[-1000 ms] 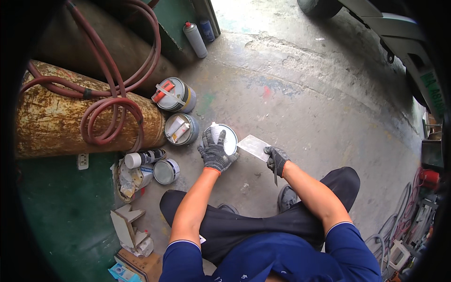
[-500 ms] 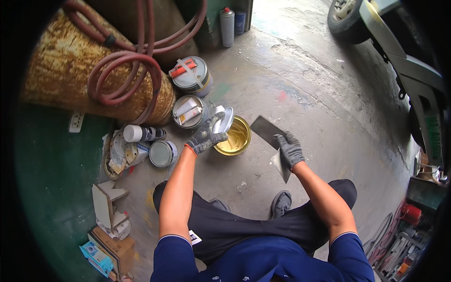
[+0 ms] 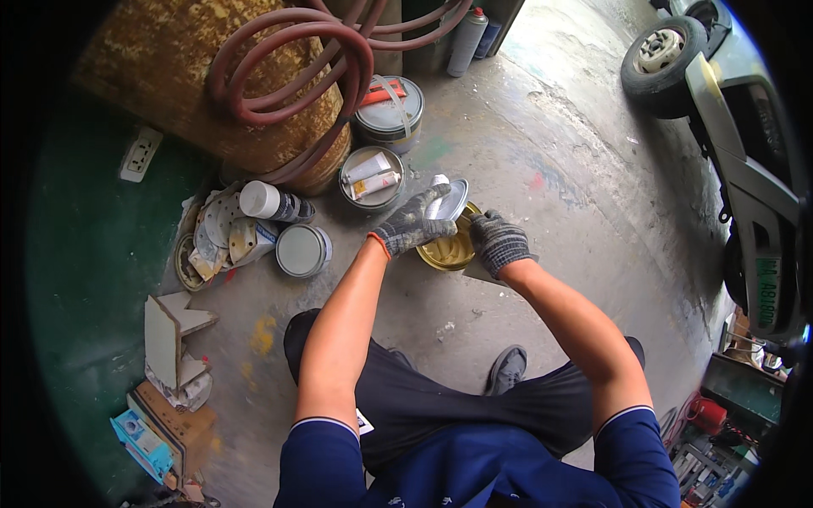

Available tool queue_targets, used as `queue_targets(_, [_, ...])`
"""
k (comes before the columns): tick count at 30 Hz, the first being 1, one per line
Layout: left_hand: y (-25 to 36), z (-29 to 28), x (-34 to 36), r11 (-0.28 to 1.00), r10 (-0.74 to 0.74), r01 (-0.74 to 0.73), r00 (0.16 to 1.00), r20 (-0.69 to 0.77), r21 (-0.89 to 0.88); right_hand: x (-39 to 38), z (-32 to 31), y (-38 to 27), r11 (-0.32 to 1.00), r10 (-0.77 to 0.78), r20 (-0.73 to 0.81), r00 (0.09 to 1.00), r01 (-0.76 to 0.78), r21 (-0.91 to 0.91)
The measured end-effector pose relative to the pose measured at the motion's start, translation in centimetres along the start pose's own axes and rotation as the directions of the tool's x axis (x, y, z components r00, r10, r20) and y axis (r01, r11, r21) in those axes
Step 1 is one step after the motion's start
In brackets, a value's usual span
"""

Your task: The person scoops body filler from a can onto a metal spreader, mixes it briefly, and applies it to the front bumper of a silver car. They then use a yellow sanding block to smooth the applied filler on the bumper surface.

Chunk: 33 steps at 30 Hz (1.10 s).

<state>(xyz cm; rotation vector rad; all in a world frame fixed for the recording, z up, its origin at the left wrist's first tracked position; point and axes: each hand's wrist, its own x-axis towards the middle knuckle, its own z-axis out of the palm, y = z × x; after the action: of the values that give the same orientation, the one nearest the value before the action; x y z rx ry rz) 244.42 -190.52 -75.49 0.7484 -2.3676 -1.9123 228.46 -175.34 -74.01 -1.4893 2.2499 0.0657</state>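
My left hand (image 3: 412, 224), in a dark grey knit glove, is closed around a round silver-grey lid (image 3: 456, 200), held tilted over the can's far left side. A white piece (image 3: 439, 180) shows by its fingertips; I cannot make out what it is. Below the lid stands an open gold-coloured can (image 3: 440, 267) with creamy yellow paste (image 3: 449, 251) in it. My right hand (image 3: 500, 241), gloved alike, is closed on a flat metal spreader (image 3: 484, 270) at the can's right edge. Only a corner of the spreader shows below the hand.
Closed tins (image 3: 302, 251) and a tin with tubes on top (image 3: 371, 179) stand left of the can. Behind them lies a rusty cylinder (image 3: 161, 76) with a coiled red hose (image 3: 292, 118). Sanding discs (image 3: 222, 216) lie farther left. A vehicle (image 3: 732, 169) stands at right.
My right hand has moved left with the spreader, from beside the can to its right edge. My left hand keeps the lid over the can. The whole view has shifted somewhat.
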Motion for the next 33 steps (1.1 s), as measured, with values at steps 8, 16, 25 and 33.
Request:
queue_targets(8, [1.2, -0.7, -0.5, 0.999, -0.027, 0.027, 1.0, 0.006, -0.039, 2.8, 2.4, -0.8, 0.987, 0.09, 0.097, 0.991, -0.102, 0.126])
queue_targets(16, [0.0, -0.7, -0.2, 0.998, -0.026, 0.024, 0.999, -0.034, -0.063, 2.8, 2.1, -3.1, 0.971, 0.005, 0.278, 0.961, -0.071, 0.228])
queue_targets(25, [0.9, -1.2, -0.7, 0.988, -0.055, 0.057, 0.998, 0.017, -0.142, -0.6, -0.8, 2.0, 0.777, 0.124, 0.187, 0.975, -0.213, 0.592])
queue_targets(33, [-3.0, -0.6, 0.8, 0.998, 0.057, -0.058, 0.997, -0.061, -0.016, -8.8, -4.9, 5.9, 0.71, 0.046, -0.168, 0.985, 0.086, 0.699])
